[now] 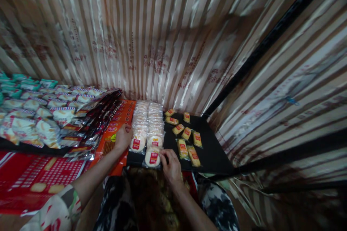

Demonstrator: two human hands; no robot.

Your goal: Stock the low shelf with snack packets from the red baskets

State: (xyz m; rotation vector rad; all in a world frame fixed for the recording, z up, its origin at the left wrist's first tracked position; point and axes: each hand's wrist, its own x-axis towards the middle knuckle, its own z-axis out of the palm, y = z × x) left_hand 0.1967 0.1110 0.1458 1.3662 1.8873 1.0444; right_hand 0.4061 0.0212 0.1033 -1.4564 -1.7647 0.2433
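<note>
Two rows of clear-wrapped round rice crackers (148, 122) with red labels lie overlapping on a black shelf (217, 151). At the near end of the right row, my right hand (171, 168) pinches the edge of the front rice cracker packet (153, 158) between thumb and fingers. My left hand (123, 138) is closed beside the left row, its curled fingertips at the packets' left side. Whether those fingers hold anything is hidden. Beneath the left hand lies a flat orange package (108, 140) with printed ovals.
Several small yellow wrapped snacks (187, 133) lie loosely to the right. Dark brown shiny packets (100, 119), white snack packets (48, 130) and green packets (29, 86) crowd the left. A red printed bag (40, 180) hangs in front. Striped sheeting (162, 36) and a black post (244, 65) stand behind.
</note>
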